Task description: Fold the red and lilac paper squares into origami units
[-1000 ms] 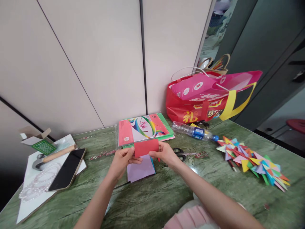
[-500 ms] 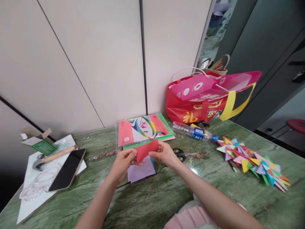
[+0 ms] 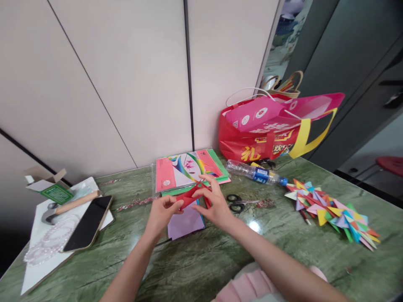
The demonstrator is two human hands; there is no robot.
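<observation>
A folded sheet of red paper point(image 3: 187, 195) is held in the air over the purple paper sheets point(image 3: 185, 222). My left hand point(image 3: 163, 213) pinches its left end between thumb and fingers. At the other end, my right hand point(image 3: 217, 205) has its fingers around a raised red flap, the thumb standing a little apart. Part of the red paper is hidden behind the right fingers. Behind both hands lies a pack of coloured paper point(image 3: 179, 167) with a pink printed cover. Black-handled scissors point(image 3: 237, 204) rest just right of my right hand.
On the right are a plastic bottle point(image 3: 252, 172), a red gift bag point(image 3: 245, 142) and many-coloured folded paper pieces point(image 3: 333, 212). A phone point(image 3: 90, 222), a hammer point(image 3: 75, 204), a beaded strand point(image 3: 52, 239) and a small open box point(image 3: 56, 191) are at the left on a white board point(image 3: 31, 274).
The red paper was flat and stretched between both hands; now it is tilted and folded, with a flap raised. My right fingers have lifted and spread.
</observation>
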